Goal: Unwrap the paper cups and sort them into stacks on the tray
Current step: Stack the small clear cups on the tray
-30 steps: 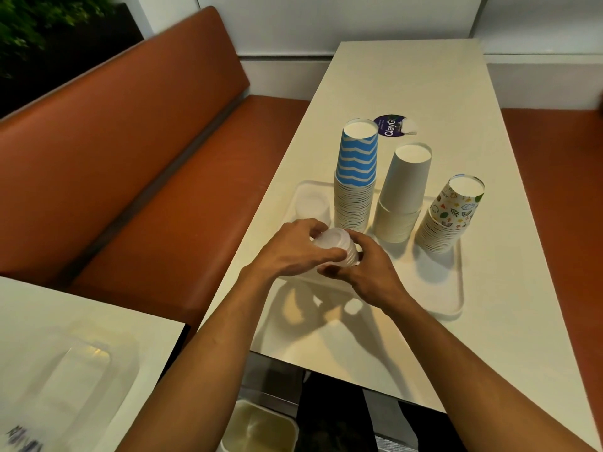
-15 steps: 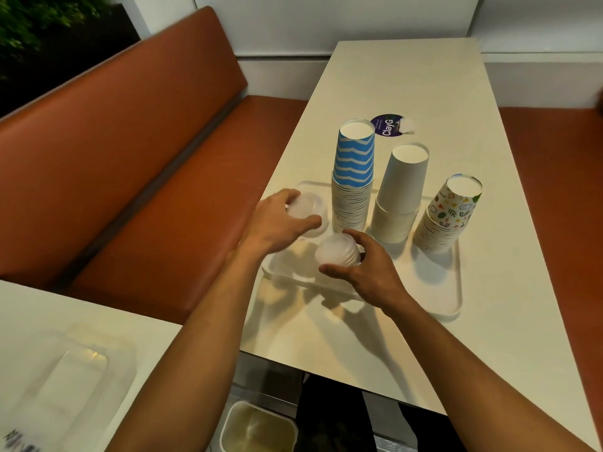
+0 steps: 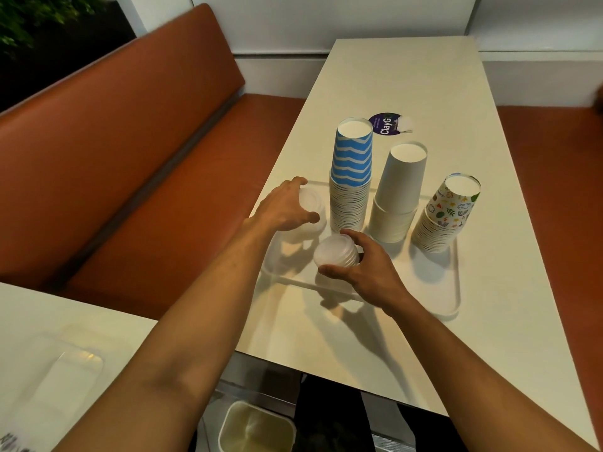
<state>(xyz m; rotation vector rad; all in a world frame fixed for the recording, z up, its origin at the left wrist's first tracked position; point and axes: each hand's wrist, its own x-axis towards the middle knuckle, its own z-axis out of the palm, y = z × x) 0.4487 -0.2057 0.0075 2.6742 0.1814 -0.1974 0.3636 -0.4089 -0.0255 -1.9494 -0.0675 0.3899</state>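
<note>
Leaving the translucent cup stack (image 3: 336,254) that both hands held a second ago, the left hand (image 3: 282,208) now curls round a second translucent cup (image 3: 313,207) at the tray's (image 3: 453,288) far-left corner, while the right hand (image 3: 368,272) still grips the first over the near edge. Behind them on the tray stand a blue-zigzag stack (image 3: 352,158), a plain white stack (image 3: 399,187) and a doodle-printed stack (image 3: 450,207). A purple sticker (image 3: 386,123) on the counter (image 3: 424,76) reads "ClayG".
</note>
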